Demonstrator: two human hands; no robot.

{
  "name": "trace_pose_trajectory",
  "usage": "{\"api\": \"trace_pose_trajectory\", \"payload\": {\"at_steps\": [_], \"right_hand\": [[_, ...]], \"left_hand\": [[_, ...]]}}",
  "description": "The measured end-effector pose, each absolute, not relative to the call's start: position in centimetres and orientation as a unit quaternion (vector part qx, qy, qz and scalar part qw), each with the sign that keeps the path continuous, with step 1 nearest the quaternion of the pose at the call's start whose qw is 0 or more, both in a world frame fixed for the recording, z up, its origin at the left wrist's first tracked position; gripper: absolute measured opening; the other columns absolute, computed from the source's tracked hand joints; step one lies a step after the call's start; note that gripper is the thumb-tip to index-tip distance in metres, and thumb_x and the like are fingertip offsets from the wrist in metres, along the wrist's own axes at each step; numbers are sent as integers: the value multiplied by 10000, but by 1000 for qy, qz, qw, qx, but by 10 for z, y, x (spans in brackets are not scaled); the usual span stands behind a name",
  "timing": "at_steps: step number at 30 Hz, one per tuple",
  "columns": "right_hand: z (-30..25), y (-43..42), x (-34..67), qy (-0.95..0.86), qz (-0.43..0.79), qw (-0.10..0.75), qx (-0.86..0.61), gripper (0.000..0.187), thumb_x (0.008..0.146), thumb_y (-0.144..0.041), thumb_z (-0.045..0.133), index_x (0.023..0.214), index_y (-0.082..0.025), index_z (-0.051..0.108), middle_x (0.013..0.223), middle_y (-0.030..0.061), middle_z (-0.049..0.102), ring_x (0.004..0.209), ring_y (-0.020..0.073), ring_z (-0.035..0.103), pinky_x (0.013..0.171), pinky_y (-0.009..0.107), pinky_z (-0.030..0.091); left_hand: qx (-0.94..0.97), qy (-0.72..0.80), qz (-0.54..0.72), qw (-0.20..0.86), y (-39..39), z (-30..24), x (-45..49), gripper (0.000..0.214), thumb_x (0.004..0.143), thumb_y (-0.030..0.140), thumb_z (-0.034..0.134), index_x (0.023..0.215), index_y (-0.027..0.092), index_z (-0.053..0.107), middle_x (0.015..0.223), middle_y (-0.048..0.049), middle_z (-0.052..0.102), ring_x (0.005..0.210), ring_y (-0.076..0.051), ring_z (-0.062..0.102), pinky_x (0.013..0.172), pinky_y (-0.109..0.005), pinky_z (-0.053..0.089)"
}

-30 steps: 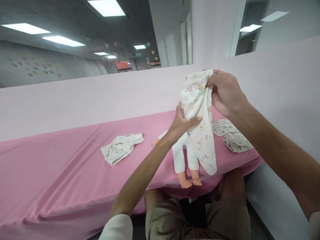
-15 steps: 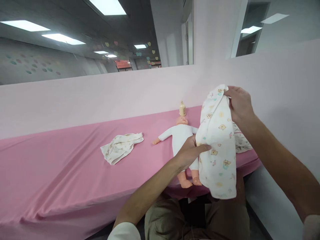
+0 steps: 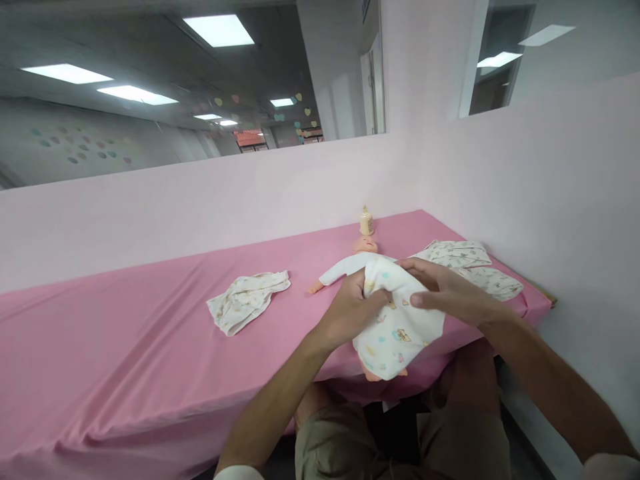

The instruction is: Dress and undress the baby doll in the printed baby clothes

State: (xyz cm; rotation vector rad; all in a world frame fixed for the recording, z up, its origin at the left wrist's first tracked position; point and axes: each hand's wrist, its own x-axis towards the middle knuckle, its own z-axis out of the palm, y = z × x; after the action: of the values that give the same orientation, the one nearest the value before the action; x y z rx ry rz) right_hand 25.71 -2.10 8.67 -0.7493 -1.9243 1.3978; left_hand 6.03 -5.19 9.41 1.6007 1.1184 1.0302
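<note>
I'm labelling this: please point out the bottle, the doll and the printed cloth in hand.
Bottle [image 3: 367,223], head view: on its body.
Doll [image 3: 346,266], head view: on its white sleeve.
Printed cloth [image 3: 400,327], head view: on its lower front.

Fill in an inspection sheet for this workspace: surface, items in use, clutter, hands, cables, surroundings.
Surface: pink cloth, creased toward the left.
Items in use: printed white garment, partly covering the view of a doll, which lies face up in white clothing.
Clutter: loose garment at left, more printed garments at right, upright bottle beyond the doll's head.
Hands: left hand pinches the printed white garment; right hand touches it, grip partly hidden.
Cables: nothing seen.
Surroundings: pale walls, glass panes above.
</note>
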Motion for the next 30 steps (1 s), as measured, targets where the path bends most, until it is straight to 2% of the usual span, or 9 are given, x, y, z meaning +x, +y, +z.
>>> {"api": "trace_pose_trajectory", "payload": {"at_steps": [2, 5, 8, 11, 14, 17, 22, 25, 30], "right_hand": [[84, -26, 255, -740, 498, 314, -325, 561, 756, -338, 694, 1280, -229, 528, 1124, 65, 640, 977, 211, 617, 767, 307, 520], [79, -26, 253, -744, 431, 326, -394, 383, 768, -233, 606, 1149, -202, 612, 942, 33, 660, 798, 169, 611, 629, 253, 478], [77, -25, 253, -716, 446, 340, -417, 310, 781, -225, 538, 1070, -177, 642, 816, 21, 653, 684, 153, 597, 541, 235, 440], [79, -26, 252, -695, 477, 356, -404, 338, 787, -264, 551, 1106, -184, 630, 886, 35, 676, 726, 174, 632, 553, 247, 469], [79, -27, 249, -693, 461, 382, -402, 330, 788, -297, 586, 1100, -202, 636, 973, 43, 681, 812, 188, 646, 603, 258, 497], [75, -25, 246, -679, 445, 405, -421, 322, 794, -321, 605, 1098, -221, 638, 1005, 37, 679, 811, 178, 641, 605, 258, 497], [54, -17, 238, -651, 470, 411, -431, 350, 801, -369, 632, 1129, -248, 615, 954, 19, 682, 738, 161, 630, 579, 264, 493], [40, -13, 234, -630, 522, 422, -391, 357, 805, -388, 638, 1127, -240, 596, 941, 23, 682, 798, 172, 641, 658, 291, 528], [14, -8, 242, -575, 593, 431, -364, 327, 793, -412, 673, 1020, -188, 599, 1062, 80, 676, 910, 199, 667, 793, 350, 550]], "left_hand": [[670, 448, 387, 448, -55, 92, 59, 211, 802, 217, 551, 994, 146, 606, 882, -42, 655, 781, -158, 625, 622, -233, 482], [699, 459, 385, 392, -54, 84, 57, 302, 828, 312, 594, 1092, 165, 591, 1007, -65, 646, 908, -194, 615, 741, -289, 503], [687, 478, 442, 323, -48, 72, 52, 627, 753, 384, 718, 1304, 214, 470, 1321, -97, 522, 1200, -250, 500, 990, -383, 435], [675, 439, 421, 417, -45, 57, 45, 853, 694, 381, 787, 1417, 259, 351, 1472, -107, 391, 1329, -278, 399, 1053, -420, 399], [649, 370, 330, 577, -46, 42, 38, 667, 758, 372, 740, 1347, 221, 466, 1347, -125, 546, 1240, -273, 519, 998, -416, 457], [613, 368, 291, 636, -50, 28, 35, 504, 780, 365, 721, 1217, 159, 579, 1201, -137, 649, 1130, -271, 607, 972, -413, 474], [585, 384, 323, 637, -54, 8, 38, 403, 808, 366, 689, 1126, 125, 636, 1166, -140, 674, 1093, -272, 629, 935, -385, 495], [524, 408, 388, 639, -54, -3, 32, 414, 792, 310, 707, 1152, 122, 625, 1157, -139, 682, 1075, -262, 644, 925, -371, 510], [342, 510, 561, 555, -65, -9, -22, 386, 750, 196, 717, 1112, 101, 624, 998, -127, 729, 830, -244, 710, 687, -313, 584]]}}
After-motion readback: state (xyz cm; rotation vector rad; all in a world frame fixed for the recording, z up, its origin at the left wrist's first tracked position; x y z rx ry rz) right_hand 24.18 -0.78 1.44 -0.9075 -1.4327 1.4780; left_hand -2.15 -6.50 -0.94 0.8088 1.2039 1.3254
